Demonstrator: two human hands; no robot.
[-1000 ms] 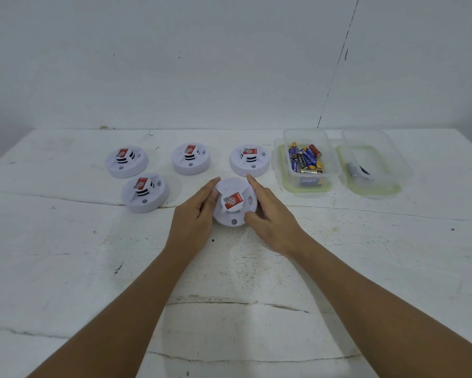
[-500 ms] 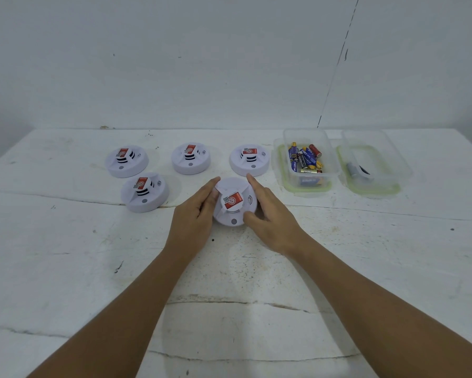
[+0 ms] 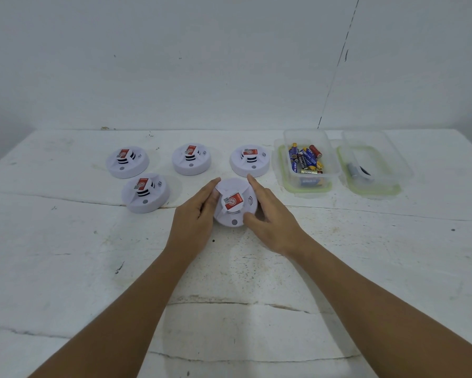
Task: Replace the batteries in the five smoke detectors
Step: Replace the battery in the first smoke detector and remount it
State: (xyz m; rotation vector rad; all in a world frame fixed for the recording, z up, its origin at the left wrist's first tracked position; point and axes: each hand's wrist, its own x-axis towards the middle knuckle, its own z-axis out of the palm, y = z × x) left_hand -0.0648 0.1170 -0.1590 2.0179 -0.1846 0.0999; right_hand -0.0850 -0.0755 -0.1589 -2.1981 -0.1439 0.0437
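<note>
Four smoke detectors [image 3: 185, 163] and two plastic tubs [image 3: 335, 173] crowd the table's [image 3: 65, 268] far edge — near edge bare, both hands' approach unobstructed

Five smoke detectors [image 3: 191, 159] left of battery tub [image 3: 307, 162].

We see a scene lit evenly and rather softly, with a cool, slightly dull cast over the white desk [image 3: 65, 268] and the wall [image 3: 174, 64]. Shadows are faint: a soft one lies under the forearms toward 6 o'clock, and pale ones fall at 3 o'clock of the smoke detectors. We find no hard glare, only a mild sheen on the clear plastic containers [image 3: 308, 165]. Corners at 9 and 3 o'clock darken a little. The wide lens bows the desk's far edge and stretches the forearms near 6 o'clock. Focus is fair; small labels stay unreadable.
</note>
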